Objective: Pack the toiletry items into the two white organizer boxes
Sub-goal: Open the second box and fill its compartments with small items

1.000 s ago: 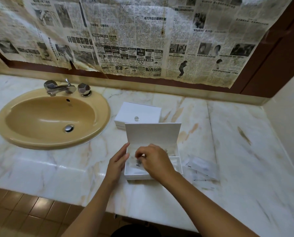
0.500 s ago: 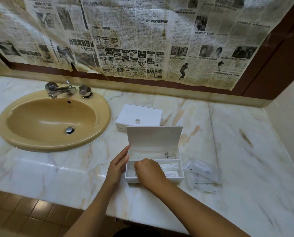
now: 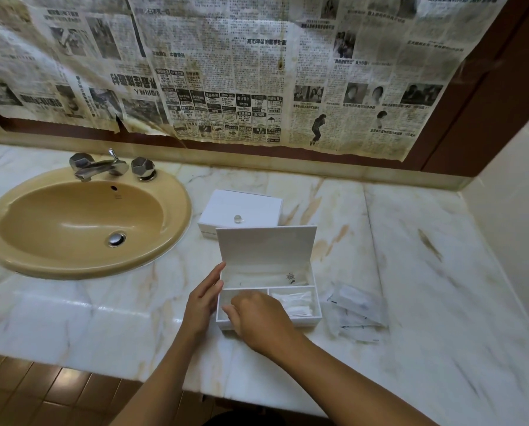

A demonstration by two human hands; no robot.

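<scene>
**Open organizer box at the worktop's front edge**

Box work sits mid-worktop: the open organizer box (image 3: 313, 309) stands near the front edge with its lid (image 3: 267, 245) raised upright at the back. Inside are three compartments — a long one along the rear holding a pale pouch with a small dark emblem (image 3: 290, 277), a front-right one filled with white wrapped items (image 3: 293, 302), and a front-left one partly hidden by the right hand (image 3: 258, 322). That hand reaches over the front-left compartment, knuckles up, fingers curled downward; whether they hold anything cannot be told. The left hand (image 3: 201, 302) lies flat against the box's left wall, fingers straight and together, touching it.

Just beside the box on its right, a loose heap of clear sachets (image 3: 356, 312) lies on the marble worktop (image 3: 441, 287). Behind the open box, nearly touching its lid, sits the second white box (image 3: 241, 207), closed, with a small clear knob (image 3: 238, 218) on top. Further left is a tan oval sink (image 3: 82, 222) with a chrome tap (image 3: 103, 166). Old newspaper (image 3: 226, 72) covers the wall behind.
</scene>
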